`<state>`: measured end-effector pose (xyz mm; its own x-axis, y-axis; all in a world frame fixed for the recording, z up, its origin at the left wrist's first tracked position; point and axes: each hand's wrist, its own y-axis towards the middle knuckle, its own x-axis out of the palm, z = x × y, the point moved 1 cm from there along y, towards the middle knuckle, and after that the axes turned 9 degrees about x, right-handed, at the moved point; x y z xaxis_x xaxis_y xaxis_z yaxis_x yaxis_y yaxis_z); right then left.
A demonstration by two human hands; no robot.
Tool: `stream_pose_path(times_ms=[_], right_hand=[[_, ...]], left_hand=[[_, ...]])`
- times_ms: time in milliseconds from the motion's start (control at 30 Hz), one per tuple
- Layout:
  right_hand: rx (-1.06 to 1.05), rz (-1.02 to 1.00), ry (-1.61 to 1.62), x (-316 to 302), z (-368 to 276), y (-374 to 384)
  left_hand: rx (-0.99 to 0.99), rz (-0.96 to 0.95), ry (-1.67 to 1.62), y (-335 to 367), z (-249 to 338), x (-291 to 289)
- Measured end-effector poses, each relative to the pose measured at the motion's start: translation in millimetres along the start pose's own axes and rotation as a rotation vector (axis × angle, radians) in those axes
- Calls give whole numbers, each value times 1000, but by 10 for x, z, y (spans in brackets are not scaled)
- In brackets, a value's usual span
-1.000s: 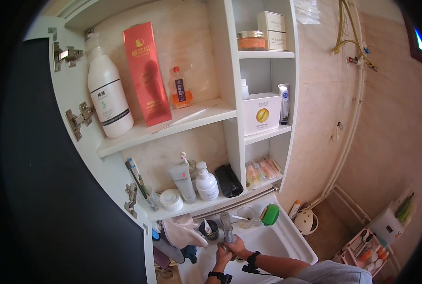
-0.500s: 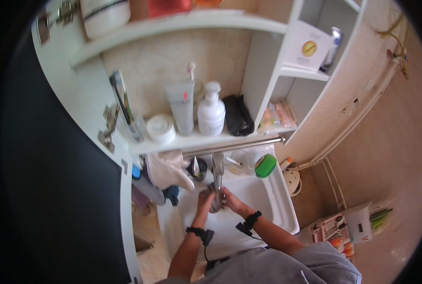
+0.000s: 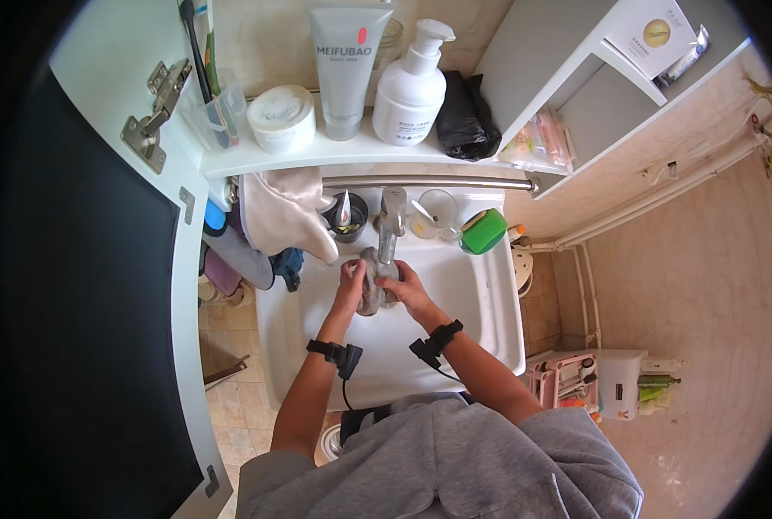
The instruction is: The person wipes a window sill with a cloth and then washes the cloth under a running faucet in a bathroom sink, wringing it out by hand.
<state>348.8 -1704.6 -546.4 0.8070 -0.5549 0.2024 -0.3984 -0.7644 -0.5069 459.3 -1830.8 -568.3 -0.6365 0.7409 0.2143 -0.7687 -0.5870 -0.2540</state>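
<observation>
Both my hands are over the white sink, just under the metal faucet. Between them is a soft, crumpled grey-brown cloth that looks wet. On its left side, my left hand has its fingers closed on the edge. From the right, my right hand grips it with the thumb on top. A thin stream of water appears to run from the spout beside the cloth. Black bands with small cabled boxes sit on both wrists.
Behind the sink stand a dark cup, a clear glass mug and a green sponge. A pale cloth hangs at the left. Above, the cabinet shelf holds bottles and a jar; its dark door stands open.
My view has tilted downward, so the shelf and sink sit higher in the picture. The cloth now shows more plainly, spread between my hands, which stay under the faucet.
</observation>
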Motion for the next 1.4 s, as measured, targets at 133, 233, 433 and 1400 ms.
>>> stream_pose_path(times_ms=[133, 233, 433, 1400], right_hand=[[-153, 158, 151, 41, 100, 65], [25, 160, 172, 39, 41, 101], [78, 242, 275, 61, 75, 223], [-78, -88, 862, -615, -292, -218]], left_hand=[[183, 15, 198, -119, 92, 210], [245, 87, 104, -118, 128, 330], [211, 163, 460, -47, 100, 413], [-106, 16, -739, -297, 310, -438]])
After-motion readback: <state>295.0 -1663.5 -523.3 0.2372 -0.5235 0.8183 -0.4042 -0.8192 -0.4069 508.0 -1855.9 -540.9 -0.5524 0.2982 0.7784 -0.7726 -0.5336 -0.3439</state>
